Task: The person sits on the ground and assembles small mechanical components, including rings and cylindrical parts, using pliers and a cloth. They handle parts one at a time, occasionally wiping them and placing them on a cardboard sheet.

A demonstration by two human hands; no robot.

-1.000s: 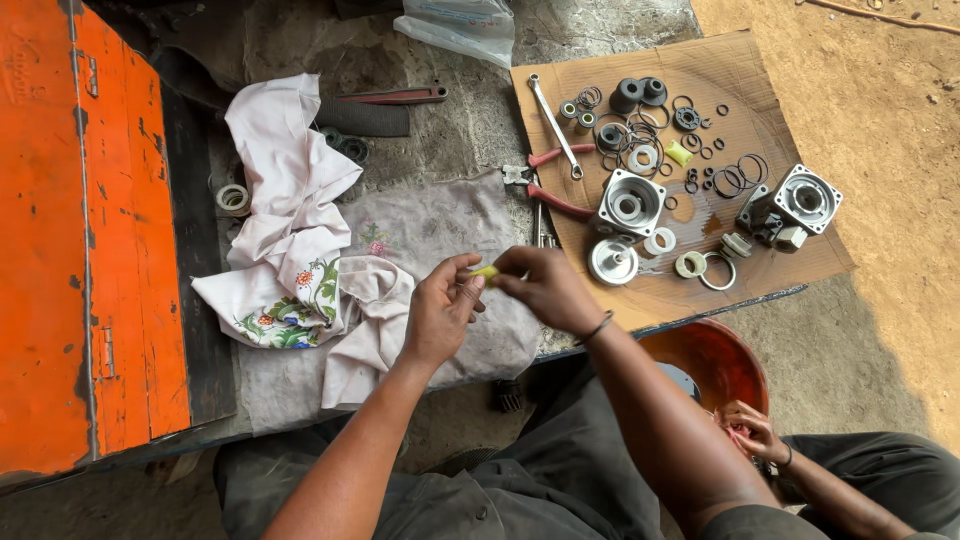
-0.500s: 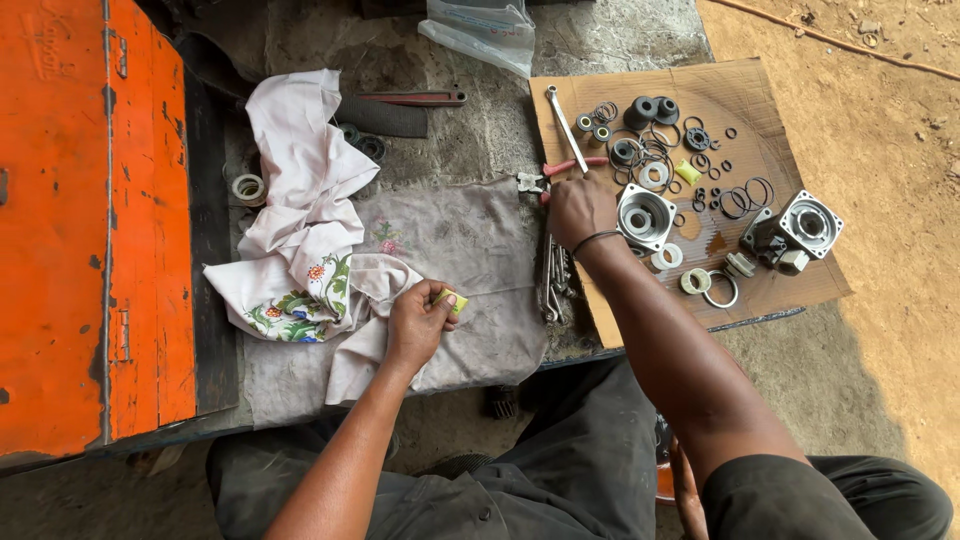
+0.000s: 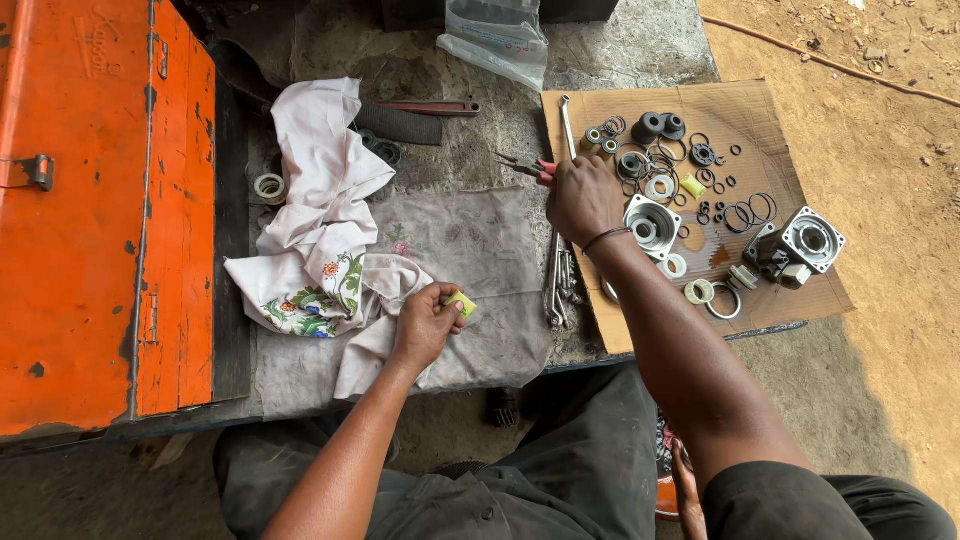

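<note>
My left hand (image 3: 425,325) is pinched shut on a small yellow-green part (image 3: 462,304), held just above the grey cloth (image 3: 470,250) spread on the counter (image 3: 330,40), beside the crumpled white floral rag (image 3: 310,250). The part looks light, rigid and smooth, probably plastic, so I judge it slippery if oily; fingertips on opposite faces seem the sure hold. My right hand (image 3: 583,200) is closed around the red-handled pliers (image 3: 528,166) at the left edge of the cardboard sheet (image 3: 760,100). The pliers look stiff and moderately heavy, best taken by the handles, with the steel nose pointing left. On the cardboard lie black O-rings (image 3: 745,212), a round metal housing (image 3: 650,224) just beside my right hand, and a square metal flange (image 3: 810,241) farther right. A bundle of flat steel tools (image 3: 558,285) rests on the cloth near the cardboard. An orange metal box (image 3: 90,220) stands at the far left.
</note>
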